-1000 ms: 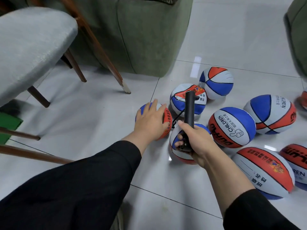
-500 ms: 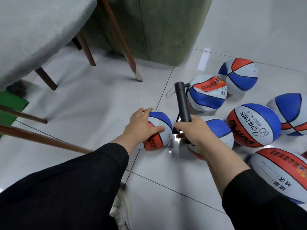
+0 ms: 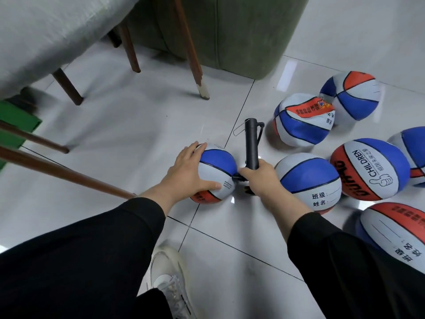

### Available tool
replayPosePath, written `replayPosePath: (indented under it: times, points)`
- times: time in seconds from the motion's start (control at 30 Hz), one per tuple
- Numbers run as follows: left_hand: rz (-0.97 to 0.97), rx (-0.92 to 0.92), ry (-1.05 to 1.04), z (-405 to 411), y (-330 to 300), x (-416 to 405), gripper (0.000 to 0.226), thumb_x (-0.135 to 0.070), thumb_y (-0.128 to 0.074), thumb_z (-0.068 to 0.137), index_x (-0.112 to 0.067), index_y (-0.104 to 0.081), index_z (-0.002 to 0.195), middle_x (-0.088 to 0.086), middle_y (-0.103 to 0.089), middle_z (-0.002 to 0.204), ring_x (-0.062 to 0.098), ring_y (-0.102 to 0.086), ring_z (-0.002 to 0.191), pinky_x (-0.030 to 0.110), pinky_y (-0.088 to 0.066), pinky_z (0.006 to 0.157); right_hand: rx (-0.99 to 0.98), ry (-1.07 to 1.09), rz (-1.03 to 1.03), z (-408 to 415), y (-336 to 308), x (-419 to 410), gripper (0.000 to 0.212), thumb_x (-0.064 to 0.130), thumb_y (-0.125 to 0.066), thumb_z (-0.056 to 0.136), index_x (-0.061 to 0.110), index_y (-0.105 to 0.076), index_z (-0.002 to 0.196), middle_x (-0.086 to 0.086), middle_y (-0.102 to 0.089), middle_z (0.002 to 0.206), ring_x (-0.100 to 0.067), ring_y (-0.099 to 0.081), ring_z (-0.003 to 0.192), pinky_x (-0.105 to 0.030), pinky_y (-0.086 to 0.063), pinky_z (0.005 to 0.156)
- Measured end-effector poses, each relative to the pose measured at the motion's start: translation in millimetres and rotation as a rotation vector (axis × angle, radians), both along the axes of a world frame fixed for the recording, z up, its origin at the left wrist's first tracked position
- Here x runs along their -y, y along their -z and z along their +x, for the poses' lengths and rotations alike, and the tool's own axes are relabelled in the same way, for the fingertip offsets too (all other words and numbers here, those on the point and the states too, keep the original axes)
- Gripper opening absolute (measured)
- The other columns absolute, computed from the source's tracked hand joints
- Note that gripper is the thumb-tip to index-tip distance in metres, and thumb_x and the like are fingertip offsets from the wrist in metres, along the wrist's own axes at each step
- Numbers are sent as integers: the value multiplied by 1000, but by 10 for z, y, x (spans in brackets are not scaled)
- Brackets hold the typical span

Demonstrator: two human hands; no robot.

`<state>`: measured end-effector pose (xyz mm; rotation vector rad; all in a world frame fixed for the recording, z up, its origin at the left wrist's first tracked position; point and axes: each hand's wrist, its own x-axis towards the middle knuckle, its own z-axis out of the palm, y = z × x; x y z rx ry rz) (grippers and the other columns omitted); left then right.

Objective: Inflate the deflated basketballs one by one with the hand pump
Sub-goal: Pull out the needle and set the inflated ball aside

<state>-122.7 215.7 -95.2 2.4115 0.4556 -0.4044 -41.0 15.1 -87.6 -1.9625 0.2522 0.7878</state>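
Left grip (image 3: 186, 174): palm and spread fingers laid over the left and top side of a small blue, white and orange basketball (image 3: 216, 174), thumb pressed on its lower white panel; fingers curve with the ball and cup it against the tiled floor (image 3: 128, 139). Right grip (image 3: 262, 178): fingers curled tight round the lower end of the black hand pump (image 3: 251, 143), clamped on it. Pump barrel stands nearly upright, rising away from the right grip; a thin black hose loops at its top end and a small wire clip sticks out to its left. Pump base sits between the two grips, touching or nearly touching the right flank of the held ball; whether the needle is in the valve cannot be told. Just right of the right grip, partly behind the wrist: a second ball (image 3: 310, 180), white and blue, with printed name lines. Beyond the pump: a visibly dented, slack ball (image 3: 301, 120), with another ball (image 3: 351, 97) touching it further back. Right of the second ball: an orange and blue ball marked CHILDREN (image 3: 370, 169). Both arms in black sleeves. Near the left sleeve, below the grips: a white sneaker (image 3: 167, 270). Far side of the left grip: wooden chair legs (image 3: 193, 51) and a green upholstered seat (image 3: 230, 31).
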Motion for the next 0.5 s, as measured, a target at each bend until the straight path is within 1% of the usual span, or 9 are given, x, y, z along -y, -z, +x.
replayPosePath:
  times: [0.1, 0.17, 0.2, 0.27, 0.33, 0.4, 0.5]
  points:
    - [-29, -10, -13, 21, 4, -64, 122, -59, -87, 71, -32, -13, 165, -9, -4, 172, 18, -1, 159, 55, -22, 125, -83, -12, 59, 32, 29, -55, 29, 31, -77, 87, 13, -61, 103, -18, -74, 100, -28, -66, 68, -48, -62, 71]
    - [-11, -31, -4, 93, -44, -53, 122, -59, -86, 72, -30, -13, 165, -7, -4, 172, 18, -1, 158, 55, -23, 125, -149, -7, 120, 55, 19, -51, 36, 32, -80, 87, 9, -60, 105, -15, -76, 96, -29, -67, 67, -45, -62, 69]
    - [21, -49, 7, 132, -77, -32, 123, -60, -86, 72, -28, -12, 165, -6, -2, 172, 18, -1, 158, 54, -22, 125, -181, -14, 145, 72, 8, -35, 36, 31, -80, 87, 7, -60, 105, -11, -77, 92, -29, -68, 68, -41, -61, 66]
    - [119, -73, 58, 188, -111, 50, 127, -64, -84, 70, -27, -8, 165, -5, 6, 173, 20, 4, 159, 55, -20, 125, -235, -62, 160, 115, -25, 25, 33, 27, -80, 88, 6, -61, 103, -7, -76, 80, -26, -68, 67, -31, -57, 57]
    - [196, -59, 133, 175, -110, 159, 132, -72, -80, 66, -33, -3, 165, -7, 14, 172, 23, 7, 159, 57, -17, 125, -272, -153, 128, 129, -55, 83, 26, 22, -80, 88, 6, -62, 98, -8, -71, 71, -20, -64, 55, -24, -50, 48]
    - [225, -36, 148, 130, -75, 218, 133, -79, -79, 61, -40, -4, 164, -9, 11, 171, 25, 6, 159, 58, -17, 125, -300, -179, 129, 111, -45, 98, 22, 15, -80, 87, 6, -62, 96, -12, -69, 72, -16, -61, 47, -21, -47, 44]
    - [218, -31, 112, 99, -79, 178, 130, -79, -81, 58, -42, -12, 162, -9, 1, 171, 24, 2, 158, 59, -23, 123, -321, -129, 179, 75, -18, 59, 21, 8, -78, 86, 5, -60, 97, -14, -67, 73, -16, -60, 47, -22, -45, 44]
